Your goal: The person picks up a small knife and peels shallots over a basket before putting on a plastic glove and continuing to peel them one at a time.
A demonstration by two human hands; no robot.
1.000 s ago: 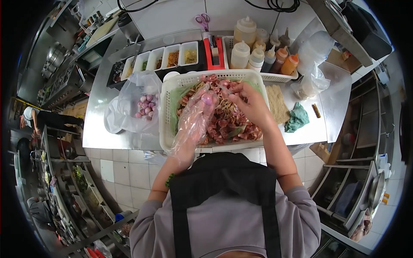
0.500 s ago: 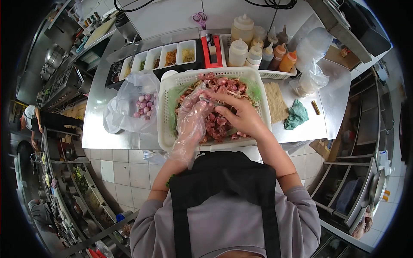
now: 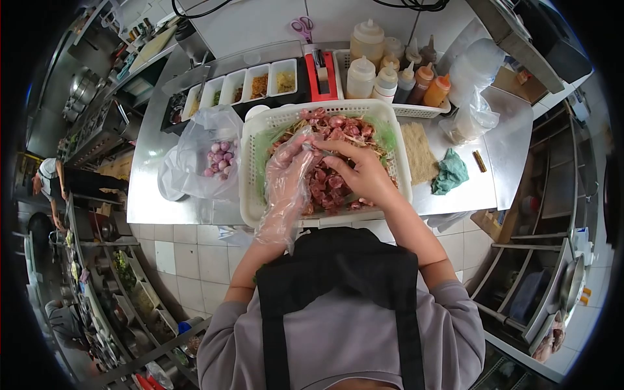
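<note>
Over a white basket [image 3: 251,195] of unpeeled red shallots [image 3: 328,188], both of my hands meet at the fingertips. A clear plastic glove covers my left hand [image 3: 290,170], whose fingers are pinched round a small reddish shallot [image 3: 311,140]. My bare right hand [image 3: 357,168] is closed at the same spot, with what seems to be a small blade, largely hidden by the fingers. Green netting lines the basket. Peeled shallots [image 3: 221,158] lie in a clear plastic bag to the left.
Behind the basket stand seasoning tubs [image 3: 259,86], a red holder [image 3: 322,78] and squeeze bottles [image 3: 359,78]. A brown cloth [image 3: 419,153] and a green cloth [image 3: 450,172] lie to the right. Another person [image 3: 49,175] is at the far left.
My right fingers have shifted slightly at the shallot, and my left hand has turned a little. The view has moved slightly.
</note>
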